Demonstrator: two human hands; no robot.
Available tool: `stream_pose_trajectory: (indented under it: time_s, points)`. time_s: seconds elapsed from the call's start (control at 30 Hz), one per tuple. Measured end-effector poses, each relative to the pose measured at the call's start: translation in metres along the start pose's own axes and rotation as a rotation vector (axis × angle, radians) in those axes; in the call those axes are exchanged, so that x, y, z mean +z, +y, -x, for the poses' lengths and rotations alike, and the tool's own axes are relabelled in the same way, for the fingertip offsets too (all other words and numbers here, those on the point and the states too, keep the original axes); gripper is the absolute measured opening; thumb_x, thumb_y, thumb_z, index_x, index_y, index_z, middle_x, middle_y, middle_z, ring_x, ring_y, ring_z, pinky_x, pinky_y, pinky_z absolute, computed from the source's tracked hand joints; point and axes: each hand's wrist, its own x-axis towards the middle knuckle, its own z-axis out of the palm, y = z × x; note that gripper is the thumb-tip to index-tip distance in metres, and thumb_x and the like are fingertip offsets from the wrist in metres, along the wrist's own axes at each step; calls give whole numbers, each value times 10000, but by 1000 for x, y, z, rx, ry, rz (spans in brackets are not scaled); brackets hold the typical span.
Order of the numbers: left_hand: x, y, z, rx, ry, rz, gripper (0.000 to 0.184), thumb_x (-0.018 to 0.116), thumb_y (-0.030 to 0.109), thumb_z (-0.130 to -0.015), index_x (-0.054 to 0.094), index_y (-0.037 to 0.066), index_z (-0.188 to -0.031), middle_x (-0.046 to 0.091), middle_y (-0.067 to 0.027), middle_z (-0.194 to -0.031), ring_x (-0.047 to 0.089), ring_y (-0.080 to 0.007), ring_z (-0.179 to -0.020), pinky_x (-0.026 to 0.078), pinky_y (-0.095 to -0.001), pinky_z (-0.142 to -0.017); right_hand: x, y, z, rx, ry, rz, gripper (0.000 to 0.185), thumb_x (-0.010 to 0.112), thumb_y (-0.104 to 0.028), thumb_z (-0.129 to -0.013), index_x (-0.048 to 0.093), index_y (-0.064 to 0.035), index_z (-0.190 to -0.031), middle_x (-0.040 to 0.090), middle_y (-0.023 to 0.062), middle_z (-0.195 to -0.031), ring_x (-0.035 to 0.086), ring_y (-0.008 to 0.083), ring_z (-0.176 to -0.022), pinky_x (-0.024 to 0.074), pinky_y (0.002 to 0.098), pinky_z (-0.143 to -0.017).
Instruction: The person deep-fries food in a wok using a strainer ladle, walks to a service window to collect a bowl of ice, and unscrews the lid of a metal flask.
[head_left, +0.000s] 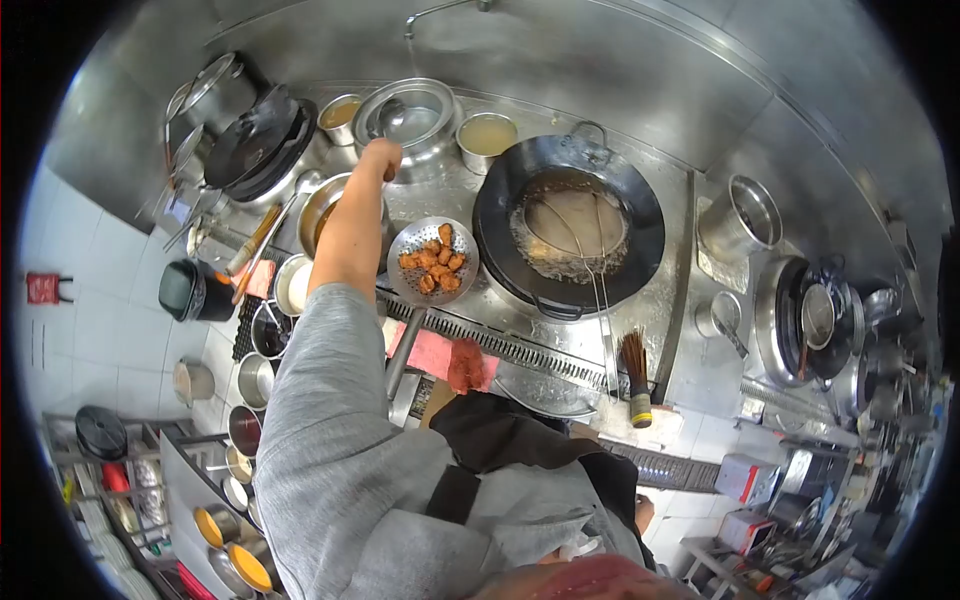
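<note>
My left hand (382,158) reaches forward and is closed around the handle of a ladle (392,113), whose bowl is in the wide metal pot (440,135) at the back. Close to my forearm, a perforated skimmer (403,240) holds several browned fried pieces (436,262), its handle pointing back at me. Right of it, a large black wok (645,205) contains bubbling oil (572,255), with a wire strainer (607,290) resting in it. Only part of my right hand (644,513) shows low by my side; its fingers cannot be made out.
Small metal pots of liquid (488,135) flank the wide pot. A bamboo brush (635,375) lies at the front edge beside a pink cloth (425,350). Another wok (255,150) is at the left, and a tall metal pot (740,215) at the right.
</note>
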Motion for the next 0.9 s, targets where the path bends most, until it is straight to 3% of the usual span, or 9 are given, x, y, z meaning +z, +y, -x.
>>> stream_pose_trajectory:
  time_s: [0.03,0.07,0.1,0.17,0.5,0.57,0.7,0.77,0.9]
  points:
    - [2,-2,-29,9,-225,53,230,559,114,-736,656,22,-923,646,-149,-938,637,-266,-675,537,-389,-642,3,2,2,16,22,-27,382,592,-272,-866,581,89,-991,606,140,-636,589,196,-415,423,288,-310]
    - [2,-20,-49,19,-395,763,69,559,54,-715,596,23,-764,570,-115,-700,505,-228,-457,481,-356,-453,6,7,1,23,22,-45,373,590,-261,-865,580,89,-992,602,139,-635,591,197,-422,423,289,-313]
    - [1,-11,-48,24,-402,746,69,559,54,-715,596,23,-764,570,-115,-700,505,-228,-457,481,-356,-453,6,1,8,34,18,-84,366,587,-254,-864,581,88,-995,601,139,-632,594,197,-428,425,290,-316]
    - [-14,21,-30,-273,-296,1898,40,502,0,-727,500,9,-688,491,-73,-607,436,-167,-427,425,-264,-388,10,2,16,63,24,-74,363,584,-253,-864,583,86,-997,602,139,-634,595,196,-430,429,290,-321]
    - [-75,82,-23,-1,-302,1492,80,481,-38,-710,460,28,-669,466,-54,-545,468,-170,-396,403,-247,-349,25,15,32,121,38,-29,315,594,-230,-859,602,68,-961,597,125,-612,593,191,-420,433,288,-321]
    - [-73,79,-14,56,-104,1098,102,525,-11,-666,473,49,-602,472,-54,-528,476,-161,-400,402,-282,-346,24,7,35,117,50,-19,304,597,-223,-856,606,66,-948,596,120,-609,591,187,-417,433,286,-322]
    - [-64,50,-25,48,-99,695,73,569,34,-615,531,38,-553,531,-104,-540,520,-190,-422,432,-332,-391,23,0,26,68,24,-39,287,599,-206,-853,605,66,-944,594,119,-610,589,183,-417,429,283,-320]
    - [-61,40,-2,122,171,64,153,599,123,-608,628,-26,-592,624,-164,-632,610,-247,-536,491,-355,-544,22,0,18,43,3,-25,284,599,-200,-852,603,66,-949,593,119,-614,589,182,-417,426,282,-318]
    - [-48,18,42,18,155,8,195,557,175,-647,662,11,-633,642,-162,-639,657,-268,-622,511,-360,-622,19,-2,5,34,-35,-51,301,594,-203,-857,588,69,-985,597,124,-639,585,184,-414,419,285,-311]
